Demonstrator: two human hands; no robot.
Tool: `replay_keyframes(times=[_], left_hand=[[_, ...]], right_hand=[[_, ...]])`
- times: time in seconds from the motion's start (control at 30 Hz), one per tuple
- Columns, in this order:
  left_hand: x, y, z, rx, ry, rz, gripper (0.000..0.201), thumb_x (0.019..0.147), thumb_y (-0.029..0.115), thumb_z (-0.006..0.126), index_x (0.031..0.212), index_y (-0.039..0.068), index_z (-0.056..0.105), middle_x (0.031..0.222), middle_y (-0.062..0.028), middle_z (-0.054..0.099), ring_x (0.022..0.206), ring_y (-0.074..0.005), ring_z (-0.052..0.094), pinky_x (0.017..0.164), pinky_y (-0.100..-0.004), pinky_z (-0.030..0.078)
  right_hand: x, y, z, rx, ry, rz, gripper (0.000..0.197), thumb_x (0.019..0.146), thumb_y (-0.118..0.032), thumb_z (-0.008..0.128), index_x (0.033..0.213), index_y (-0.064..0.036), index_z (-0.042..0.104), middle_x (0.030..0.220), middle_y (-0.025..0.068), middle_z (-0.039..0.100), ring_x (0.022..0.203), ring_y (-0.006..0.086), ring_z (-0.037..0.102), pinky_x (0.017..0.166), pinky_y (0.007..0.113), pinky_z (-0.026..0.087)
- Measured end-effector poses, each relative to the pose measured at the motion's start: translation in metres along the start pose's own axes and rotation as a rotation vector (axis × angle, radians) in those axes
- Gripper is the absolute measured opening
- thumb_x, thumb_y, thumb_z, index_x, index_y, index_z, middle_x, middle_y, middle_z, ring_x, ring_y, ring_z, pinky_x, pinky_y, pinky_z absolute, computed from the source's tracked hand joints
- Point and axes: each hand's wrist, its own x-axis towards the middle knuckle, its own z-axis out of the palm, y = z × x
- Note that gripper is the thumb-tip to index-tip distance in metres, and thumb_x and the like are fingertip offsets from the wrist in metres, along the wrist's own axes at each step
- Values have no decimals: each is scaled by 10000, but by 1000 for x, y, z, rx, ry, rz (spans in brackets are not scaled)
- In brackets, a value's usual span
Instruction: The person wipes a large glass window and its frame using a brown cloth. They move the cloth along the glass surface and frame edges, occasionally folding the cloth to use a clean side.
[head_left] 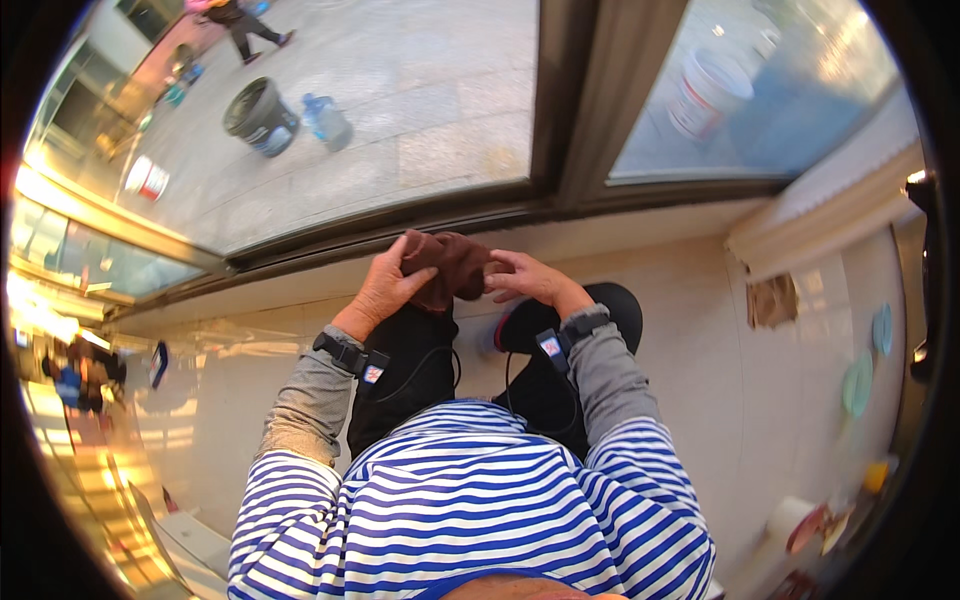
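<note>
A crumpled brown cloth [440, 268] is stretched between my hands, just in front of the window frame's lower rail. My left hand [388, 288] grips its left side, thumb lying over the fabric. At the right edge of the cloth, my right hand [535, 280] holds it loosely with curved fingertips, partly hidden by the folds. Both hands are above my knees, close to the low sill [560, 238]. Dark bands with small boxes sit on both wrists over grey sleeves.
Dark window frame [575, 110] crosses ahead of me. Beyond the glass are a black bucket [262, 118], a blue water jug [326, 122], a white bucket [708, 92] and a walking person [240, 25]. A brown cloth-like item [772, 301] and a green round item [857, 384] lie to the right.
</note>
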Motion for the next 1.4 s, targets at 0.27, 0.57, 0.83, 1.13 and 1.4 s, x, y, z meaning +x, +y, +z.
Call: replay_keyframes(times=[0.27, 0.57, 0.83, 1.13, 1.4], left_hand=[[30, -40, 18, 229, -71, 168, 430, 840, 279, 820, 1149, 50, 625, 985, -209, 723, 939, -417, 700, 773, -418, 551], [0, -48, -39, 149, 34, 140, 463, 870, 162, 760, 1273, -13, 613, 1111, -163, 726, 1049, -262, 711, 932, -362, 534], [15, -47, -16, 301, -29, 111, 415, 810, 146, 791, 1160, 15, 610, 939, -194, 697, 886, -377, 719, 785, -409, 556], [53, -36, 26, 432, -137, 52, 346, 760, 201, 833, 1027, 80, 651, 880, -168, 683, 828, -393, 695, 715, -421, 549], [74, -15, 81, 520, -70, 5, 359, 744, 230, 848, 1003, 73, 654, 869, -153, 688, 801, -371, 697, 698, -418, 559]], right_hand=[[-21, 103, 65, -760, -270, 580, 670, 906, -409, 728, 1496, -154, 540, 1376, 168, 640, 1173, 351, 653, 884, 428, 590], [-7, 146, 100, -945, -475, 525, 635, 930, -389, 692, 1487, -123, 546, 1351, 138, 667, 1141, 312, 664, 946, 468, 540], [-9, 168, 81, -734, -434, 482, 628, 941, -392, 684, 1494, -131, 540, 1374, 132, 654, 1161, 315, 655, 967, 473, 529], [-32, 173, 27, -505, -412, 510, 622, 952, -395, 676, 1501, -139, 534, 1399, 127, 640, 1184, 319, 646, 990, 478, 517], [-82, 179, -44, -402, -446, 576, 616, 963, -397, 668, 1507, -146, 529, 1421, 121, 627, 1205, 322, 637, 1010, 482, 506]])
